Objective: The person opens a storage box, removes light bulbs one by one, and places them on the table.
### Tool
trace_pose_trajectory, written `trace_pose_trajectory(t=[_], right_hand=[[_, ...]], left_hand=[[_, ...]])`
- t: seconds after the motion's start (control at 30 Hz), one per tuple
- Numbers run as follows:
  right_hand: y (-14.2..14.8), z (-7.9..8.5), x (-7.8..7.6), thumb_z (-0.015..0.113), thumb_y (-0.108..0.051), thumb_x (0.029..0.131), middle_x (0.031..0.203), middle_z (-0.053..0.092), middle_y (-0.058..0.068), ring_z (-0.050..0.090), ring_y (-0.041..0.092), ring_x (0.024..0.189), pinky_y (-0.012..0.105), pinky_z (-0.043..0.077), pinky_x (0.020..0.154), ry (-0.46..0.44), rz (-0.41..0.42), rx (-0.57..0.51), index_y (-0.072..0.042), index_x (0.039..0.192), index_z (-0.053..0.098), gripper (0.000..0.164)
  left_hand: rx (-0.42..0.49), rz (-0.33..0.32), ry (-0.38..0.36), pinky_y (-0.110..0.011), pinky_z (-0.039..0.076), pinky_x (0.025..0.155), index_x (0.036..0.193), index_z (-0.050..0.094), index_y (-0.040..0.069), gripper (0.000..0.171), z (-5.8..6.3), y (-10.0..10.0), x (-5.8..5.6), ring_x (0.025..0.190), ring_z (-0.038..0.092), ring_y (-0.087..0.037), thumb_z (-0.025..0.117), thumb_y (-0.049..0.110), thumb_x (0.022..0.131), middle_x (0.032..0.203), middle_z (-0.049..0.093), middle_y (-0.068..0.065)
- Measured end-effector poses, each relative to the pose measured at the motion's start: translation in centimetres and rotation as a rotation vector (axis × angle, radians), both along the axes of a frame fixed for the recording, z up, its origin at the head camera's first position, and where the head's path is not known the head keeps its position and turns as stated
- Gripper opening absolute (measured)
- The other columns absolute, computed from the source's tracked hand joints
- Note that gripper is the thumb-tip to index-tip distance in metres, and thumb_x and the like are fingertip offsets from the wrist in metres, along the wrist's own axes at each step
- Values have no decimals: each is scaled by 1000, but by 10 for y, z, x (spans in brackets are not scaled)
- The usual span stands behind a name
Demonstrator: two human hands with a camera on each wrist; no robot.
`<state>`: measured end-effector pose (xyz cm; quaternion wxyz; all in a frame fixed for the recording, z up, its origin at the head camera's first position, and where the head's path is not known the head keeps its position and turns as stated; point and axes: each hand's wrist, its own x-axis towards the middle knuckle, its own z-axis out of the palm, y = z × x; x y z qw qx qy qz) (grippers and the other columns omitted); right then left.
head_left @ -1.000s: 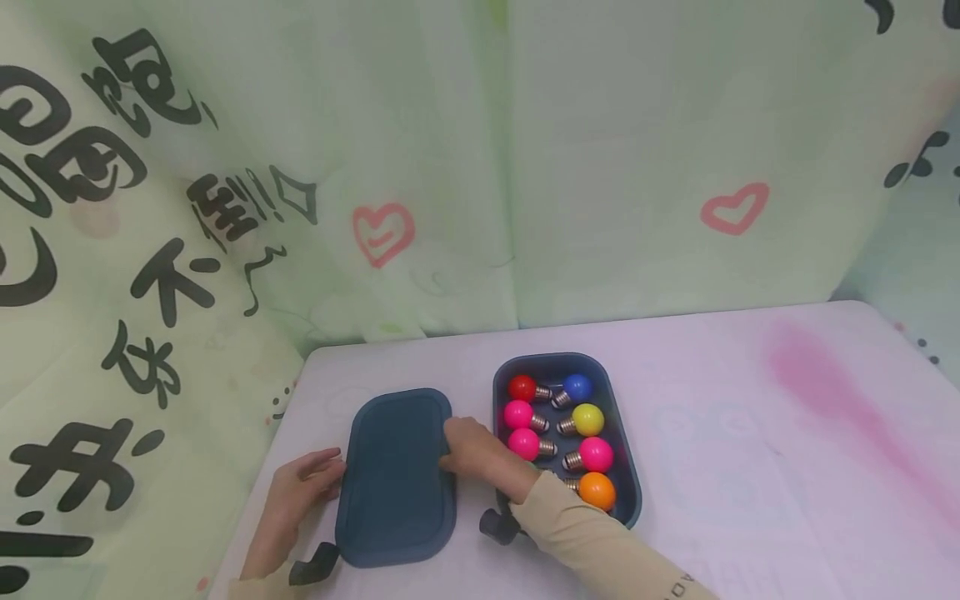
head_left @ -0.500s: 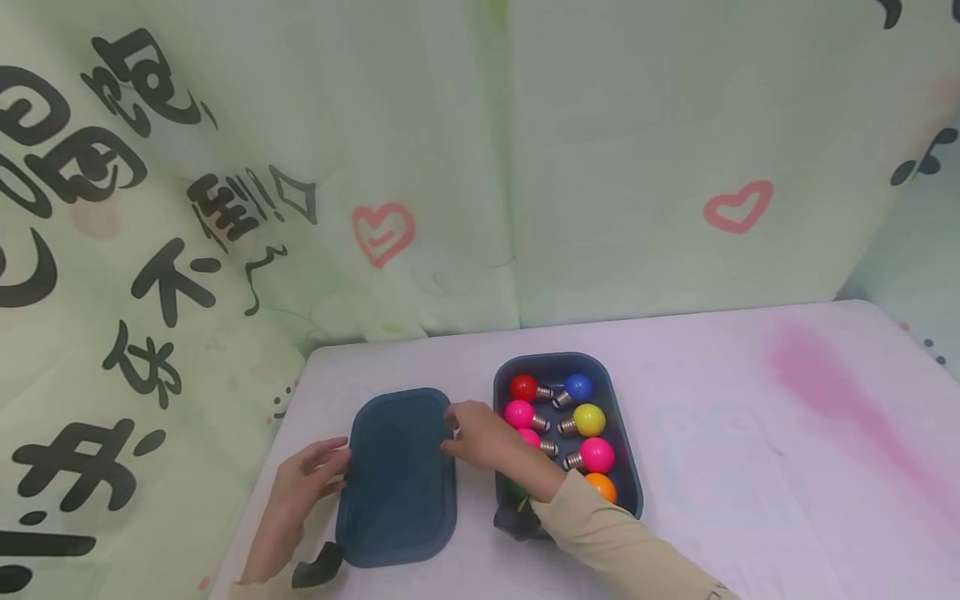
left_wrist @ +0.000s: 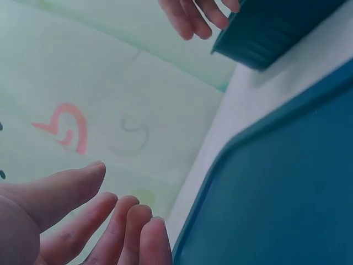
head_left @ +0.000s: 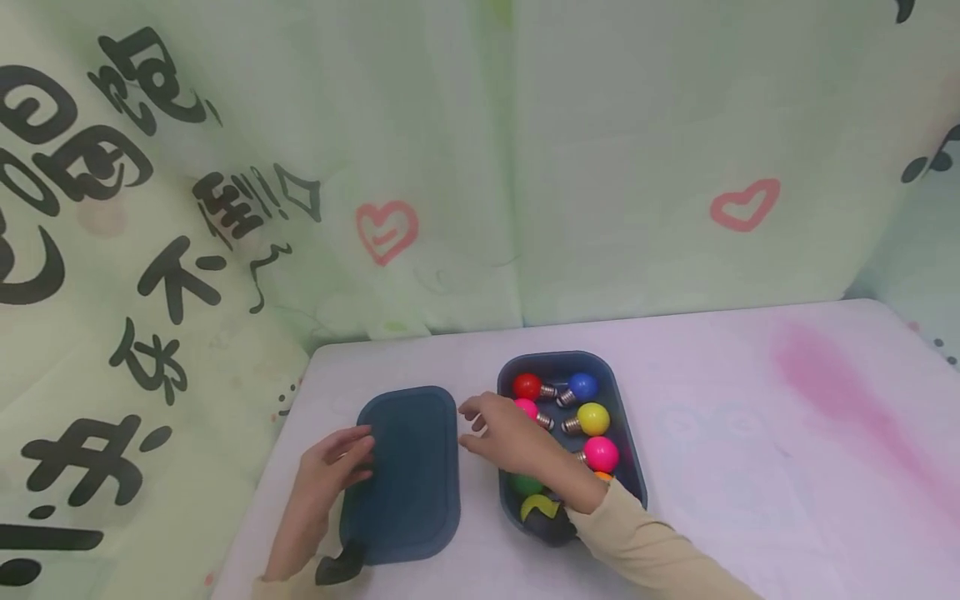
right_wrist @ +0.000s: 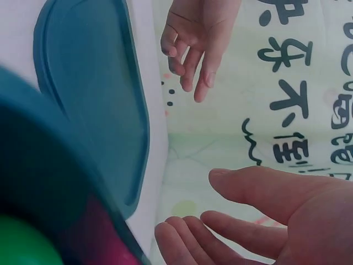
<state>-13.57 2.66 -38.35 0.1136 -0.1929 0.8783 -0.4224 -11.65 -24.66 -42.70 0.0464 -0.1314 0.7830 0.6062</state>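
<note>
A dark blue rectangular lid (head_left: 408, 492) with rounded corners lies flat on the table. Over its left edge hovers my left hand (head_left: 330, 471), fingers loosely bent and holding nothing; the left wrist view shows those fingers (left_wrist: 150, 237) apart from the lid (left_wrist: 276, 182). My right hand (head_left: 517, 433) is raised between the lid and a matching deep box (head_left: 634, 454), its fingers relaxed with nothing in them. Inside the box lie several coloured light bulbs, among them a yellow bulb (head_left: 593, 419), a blue bulb (head_left: 582, 387) and a red bulb (head_left: 527, 386). The right forearm hides some of them.
A pale pink-white table (head_left: 735, 467) carries the lid and box, with its far edge against a light green printed cloth (head_left: 622, 167). A dark wrist mount (head_left: 551, 527) on the right arm overlaps the box's near end.
My right hand has come off the lid's right edge and moved up and right. My left hand has left the lid's left edge and shifted slightly right over it. The lid stays put.
</note>
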Motion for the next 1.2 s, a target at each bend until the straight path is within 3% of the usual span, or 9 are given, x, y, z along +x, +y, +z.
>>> trace_pose_trajectory(t=[0.27,0.6,0.8,0.93,1.2], right_hand=[[23,-1,6,75,-8,87,112,67,11,64,22,97,33,60,79,29,-69,-7,0,123,63,39],[49,-5,8,73,-6,88,113,67,15,67,27,100,40,58,88,95,-85,9,3,122,62,37],[62,-3,9,73,-8,89,112,66,14,67,26,96,41,58,87,73,-92,15,3,124,61,39],[72,-4,9,72,-7,88,113,65,16,68,26,95,36,60,81,69,-94,11,6,125,60,40],[84,-10,5,72,-7,89,110,66,16,66,24,95,38,60,83,88,-93,10,6,124,60,39]], left_hand=[[55,-36,48,-28,59,76,129,60,-3,46,1,23,2,94,68,-21,71,22,93,118,69,-18],[111,-105,71,-32,60,77,125,64,-1,41,2,59,-1,95,69,-27,73,20,91,117,69,-21],[161,-143,78,-33,61,75,122,66,0,37,3,78,-2,90,69,-23,74,17,90,115,69,-21],[150,-169,63,-33,61,77,123,66,2,40,2,90,-2,92,68,-20,74,22,90,117,69,-19],[119,-228,35,-36,60,83,126,64,3,49,-4,111,-3,94,69,-22,73,35,91,116,69,-19]])
